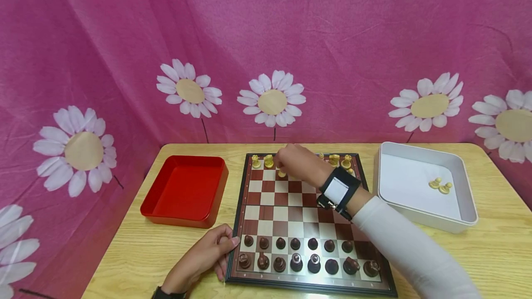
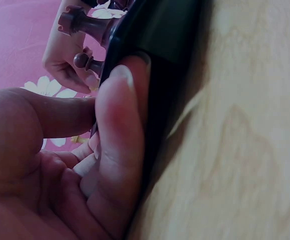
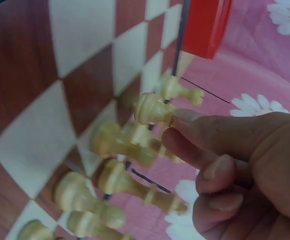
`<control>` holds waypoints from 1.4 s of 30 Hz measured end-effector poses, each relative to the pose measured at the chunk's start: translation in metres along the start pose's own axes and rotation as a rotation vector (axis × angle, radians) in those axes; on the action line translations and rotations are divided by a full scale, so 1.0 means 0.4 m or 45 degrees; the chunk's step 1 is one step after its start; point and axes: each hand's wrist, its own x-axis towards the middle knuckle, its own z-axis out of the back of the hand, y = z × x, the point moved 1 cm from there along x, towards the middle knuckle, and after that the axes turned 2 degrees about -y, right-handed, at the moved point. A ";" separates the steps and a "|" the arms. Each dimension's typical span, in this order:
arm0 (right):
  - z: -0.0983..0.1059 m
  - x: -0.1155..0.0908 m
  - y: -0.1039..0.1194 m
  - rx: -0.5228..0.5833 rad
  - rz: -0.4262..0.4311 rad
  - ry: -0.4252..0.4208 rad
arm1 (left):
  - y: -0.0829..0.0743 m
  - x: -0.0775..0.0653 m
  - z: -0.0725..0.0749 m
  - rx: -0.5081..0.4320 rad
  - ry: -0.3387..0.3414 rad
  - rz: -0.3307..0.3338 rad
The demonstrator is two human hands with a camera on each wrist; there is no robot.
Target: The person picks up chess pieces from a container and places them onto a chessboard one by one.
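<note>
A chessboard [image 1: 266, 213] lies on the table with dark pieces [image 1: 296, 262] in two rows on its near side. Light pieces, among them a knight [image 1: 269, 161], stand along the far side, partly hidden behind my right hand [image 1: 301, 163]. In the right wrist view, that hand's thumb and forefinger pinch a cream pawn [image 3: 152, 109] by its head, base toward the board. Beside it stands another light pawn [image 3: 119, 145] on a square. My left hand [image 1: 209, 250] grips the board's left edge near the front corner, thumb over the rim.
On the left is a red tray [image 1: 218, 197] with nothing visible inside. At the right, a white box [image 1: 407, 183] holds two light pawns [image 1: 445, 188]. A pink flowered cloth [image 1: 332, 59] hangs behind the wooden table [image 1: 124, 248]. My right sleeve crosses the board's right side.
</note>
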 end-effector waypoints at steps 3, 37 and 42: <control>-0.019 -0.003 -0.004 -0.066 0.017 -0.037 | -0.003 -0.002 -0.003 -0.002 0.001 0.007; 0.191 -0.198 -0.126 -0.001 -0.284 -0.147 | -0.005 0.001 -0.001 -0.018 0.018 0.041; 0.210 -0.228 -0.158 -0.016 -0.330 -0.136 | -0.004 -0.004 -0.002 -0.028 0.025 0.050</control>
